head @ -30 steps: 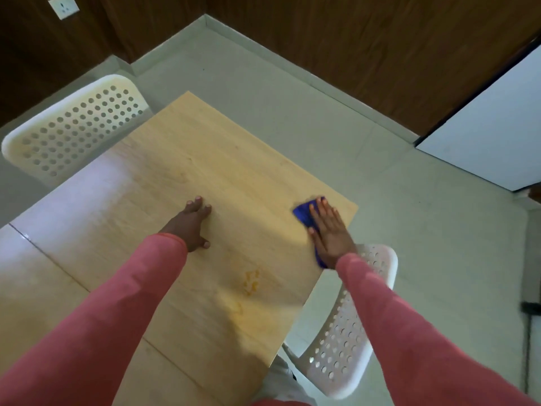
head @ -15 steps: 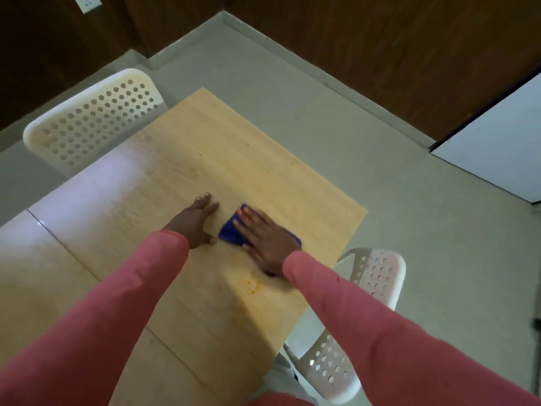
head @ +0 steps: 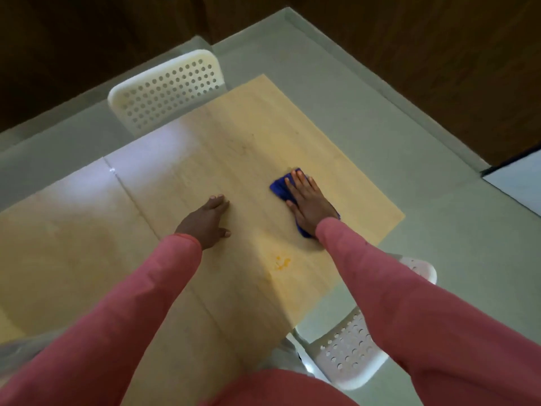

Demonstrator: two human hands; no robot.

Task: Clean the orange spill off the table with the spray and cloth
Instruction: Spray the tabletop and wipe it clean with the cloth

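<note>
The light wood-grain tabletop [head: 263, 136] ends in a sharp far corner near the perforated white plastic chair [head: 167, 89] and runs to a right-hand corner close beyond the right hand [head: 310, 205]. Past those straight edges lies pale, smooth floor [head: 380, 127], bordered by a low skirting and dark wood-panelled wall [head: 409, 39]. A thin seam [head: 131, 194] crosses the surface on the left, where a soft glare brightens the laminate.

The right hand lies flat on a folded blue cloth [head: 279, 187], fingers [head: 298, 180] straight and close together, pressing it down; soft cloth shows beyond the fingertips and beside the wrist. The cloth sits near the right edge, with bare surface open to its left and far side.

The left hand [head: 206, 222] rests palm-down on the bare wood, fingers extended and together, thumb out to the side, holding nothing.

The orange spill [head: 281, 262] is a small, ragged blotch with faint yellowish smearing around it, on the near side of the cloth, between the two pink sleeves [head: 140, 303] and apart from both hands. A second white perforated chair [head: 348, 356] stands tucked at the near-right edge, partly under the right arm.
</note>
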